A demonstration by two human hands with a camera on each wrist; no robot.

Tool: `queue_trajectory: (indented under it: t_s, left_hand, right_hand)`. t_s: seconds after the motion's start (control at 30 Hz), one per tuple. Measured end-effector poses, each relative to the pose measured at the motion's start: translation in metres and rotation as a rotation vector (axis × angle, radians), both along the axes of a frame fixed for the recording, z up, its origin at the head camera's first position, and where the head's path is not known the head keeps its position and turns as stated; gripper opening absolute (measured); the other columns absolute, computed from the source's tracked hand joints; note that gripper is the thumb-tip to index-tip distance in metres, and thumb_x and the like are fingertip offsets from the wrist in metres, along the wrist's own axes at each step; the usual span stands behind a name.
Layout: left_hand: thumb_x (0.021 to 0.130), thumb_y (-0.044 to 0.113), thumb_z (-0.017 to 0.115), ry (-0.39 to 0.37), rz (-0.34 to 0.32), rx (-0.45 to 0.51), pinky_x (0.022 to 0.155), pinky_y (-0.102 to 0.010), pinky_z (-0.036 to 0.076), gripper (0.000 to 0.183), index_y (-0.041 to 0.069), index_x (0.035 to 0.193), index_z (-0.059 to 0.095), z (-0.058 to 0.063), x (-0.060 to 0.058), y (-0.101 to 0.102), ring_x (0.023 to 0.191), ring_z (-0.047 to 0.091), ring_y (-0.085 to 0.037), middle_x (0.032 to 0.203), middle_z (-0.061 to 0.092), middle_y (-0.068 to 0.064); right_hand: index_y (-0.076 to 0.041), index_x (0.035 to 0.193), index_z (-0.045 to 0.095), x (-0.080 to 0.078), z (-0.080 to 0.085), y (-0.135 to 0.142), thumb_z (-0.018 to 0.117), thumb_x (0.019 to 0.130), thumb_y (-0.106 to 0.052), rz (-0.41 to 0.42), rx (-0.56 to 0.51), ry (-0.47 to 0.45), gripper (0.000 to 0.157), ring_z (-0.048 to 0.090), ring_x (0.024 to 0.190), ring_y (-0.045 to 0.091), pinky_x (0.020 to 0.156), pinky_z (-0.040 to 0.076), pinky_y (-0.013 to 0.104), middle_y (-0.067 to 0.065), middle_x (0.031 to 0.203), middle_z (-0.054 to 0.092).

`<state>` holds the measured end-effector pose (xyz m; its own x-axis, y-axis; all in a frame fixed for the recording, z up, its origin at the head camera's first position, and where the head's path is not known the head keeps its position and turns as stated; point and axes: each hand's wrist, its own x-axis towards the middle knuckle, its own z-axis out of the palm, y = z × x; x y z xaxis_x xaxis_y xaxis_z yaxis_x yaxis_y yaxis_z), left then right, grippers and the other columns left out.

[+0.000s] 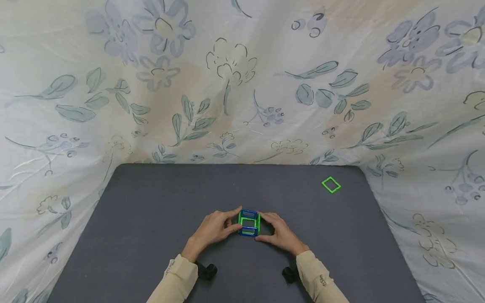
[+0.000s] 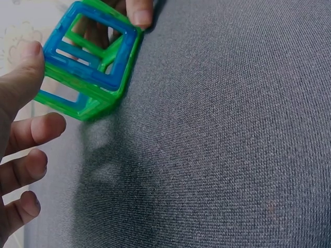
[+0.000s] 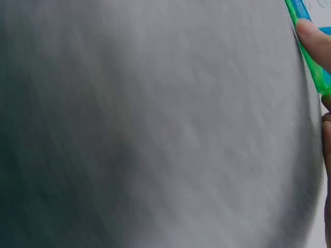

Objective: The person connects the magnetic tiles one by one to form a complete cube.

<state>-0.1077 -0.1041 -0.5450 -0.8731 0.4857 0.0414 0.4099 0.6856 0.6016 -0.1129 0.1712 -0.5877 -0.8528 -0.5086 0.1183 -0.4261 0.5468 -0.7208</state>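
Observation:
A hollow cube of blue and green magnetic tile frames [image 1: 249, 227] sits between both hands at the near middle of the table. My left hand [image 1: 214, 228] holds its left side, thumb at the near edge and a finger at the far edge. In the left wrist view the thumb presses a corner of the cube [image 2: 83, 71], while other fingers are spread away from it. On the cube's right side, my right hand [image 1: 281, 234] grips between thumb and fingers. Only a green-and-blue edge of the cube [image 3: 310, 62] shows in the right wrist view.
A loose green square tile frame [image 1: 327, 188] lies flat near the far right corner of the dark grey table [image 1: 170, 193]. Floral cloth [image 1: 242, 97] hangs behind the table and along both sides. Black devices [image 1: 207, 272] are worn at both wrists.

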Motion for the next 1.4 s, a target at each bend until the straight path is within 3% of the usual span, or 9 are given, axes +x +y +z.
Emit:
queue_trajectory:
  t_s: [0.13, 0.3, 0.47, 0.63, 0.93, 1.03, 1.13, 1.23, 1.4]
  left_hand:
    - [0.098, 0.043, 0.067, 0.003, 0.006, -0.001, 0.049, -0.019, 0.035, 0.061, 0.015, 0.15, 0.053, -0.001, 0.0, -0.002, 0.048, 0.038, 0.002, 0.069, 0.058, 0.012]
    - [0.097, 0.042, 0.067, -0.001, 0.002, 0.004, 0.048, -0.019, 0.035, 0.061, 0.015, 0.151, 0.053, 0.0, -0.001, -0.004, 0.048, 0.039, 0.003, 0.068, 0.06, 0.012]
    - [0.098, 0.041, 0.067, 0.006, -0.008, 0.023, 0.048, -0.018, 0.034, 0.06, 0.014, 0.15, 0.053, -0.001, -0.001, -0.005, 0.048, 0.039, 0.003, 0.068, 0.059, 0.011]
    - [0.098, 0.039, 0.068, -0.003, -0.02, 0.029, 0.049, -0.018, 0.034, 0.06, 0.013, 0.15, 0.053, -0.001, -0.001, -0.005, 0.048, 0.038, 0.003, 0.068, 0.06, 0.01]
    - [0.097, 0.04, 0.069, -0.057, -0.037, 0.033, 0.048, -0.019, 0.033, 0.06, 0.014, 0.15, 0.054, -0.001, 0.001, -0.001, 0.046, 0.036, 0.002, 0.067, 0.06, 0.01]
    - [0.098, 0.041, 0.068, -0.069, -0.052, 0.046, 0.048, -0.018, 0.033, 0.061, 0.015, 0.15, 0.053, 0.0, 0.0, 0.0, 0.046, 0.036, 0.002, 0.066, 0.06, 0.01]
    - [0.098, 0.041, 0.067, -0.057, -0.053, 0.047, 0.048, -0.018, 0.033, 0.061, 0.014, 0.15, 0.053, 0.002, -0.002, 0.0, 0.046, 0.036, 0.002, 0.066, 0.061, 0.009]
    - [0.098, 0.04, 0.067, -0.04, -0.041, 0.041, 0.048, -0.018, 0.032, 0.06, 0.014, 0.15, 0.054, 0.005, -0.004, -0.002, 0.046, 0.036, 0.003, 0.066, 0.062, 0.007]
    - [0.098, 0.04, 0.068, -0.025, -0.036, 0.033, 0.048, -0.017, 0.031, 0.06, 0.013, 0.149, 0.054, 0.007, -0.005, -0.005, 0.046, 0.035, 0.003, 0.066, 0.062, 0.006]
  right_hand:
    - [-0.007, 0.15, 0.052, -0.008, 0.008, 0.015, 0.088, 0.081, -0.025, -0.032, 0.002, 0.086, 0.08, 0.062, 0.119, 0.031, 0.098, 0.053, 0.049, 0.012, 0.133, 0.066]
    - [0.0, 0.147, 0.051, -0.03, 0.023, 0.057, 0.09, 0.077, -0.014, -0.24, -0.009, 0.21, 0.081, 0.062, 0.116, 0.041, 0.096, 0.051, 0.056, 0.024, 0.126, 0.066]
    - [0.004, 0.151, 0.044, -0.056, 0.042, 0.112, 0.087, 0.082, -0.018, -0.465, 0.105, 0.138, 0.085, 0.052, 0.126, 0.052, 0.105, 0.038, 0.068, 0.034, 0.135, 0.058]
    - [0.007, 0.155, 0.032, -0.077, 0.052, 0.159, 0.085, 0.084, -0.031, -0.586, 0.265, 0.016, 0.097, 0.039, 0.129, 0.06, 0.105, 0.032, 0.072, 0.04, 0.141, 0.045]
    - [0.018, 0.155, 0.016, -0.1, 0.038, 0.195, 0.078, 0.087, -0.046, -0.559, 0.421, -0.184, 0.112, 0.034, 0.13, 0.066, 0.106, 0.033, 0.072, 0.05, 0.143, 0.033]
    - [0.022, 0.147, 0.031, -0.1, 0.036, 0.197, 0.075, 0.091, -0.036, -0.551, 0.442, -0.169, 0.091, 0.044, 0.117, 0.062, 0.096, 0.04, 0.067, 0.05, 0.128, 0.042]
    - [0.016, 0.111, 0.054, -0.103, 0.037, 0.197, 0.075, 0.091, -0.023, -0.549, 0.415, -0.104, 0.049, 0.05, 0.087, 0.046, 0.075, 0.043, 0.052, 0.033, 0.092, 0.05]
    - [0.009, 0.089, 0.049, -0.107, 0.043, 0.197, 0.076, 0.09, -0.021, -0.556, 0.378, -0.135, 0.041, 0.046, 0.078, 0.035, 0.07, 0.038, 0.045, 0.019, 0.079, 0.046]
    - [0.021, 0.13, 0.055, -0.111, 0.054, 0.195, 0.079, 0.087, -0.031, -0.636, 0.358, -0.374, 0.072, 0.044, 0.118, 0.056, 0.097, 0.04, 0.066, 0.041, 0.124, 0.055]
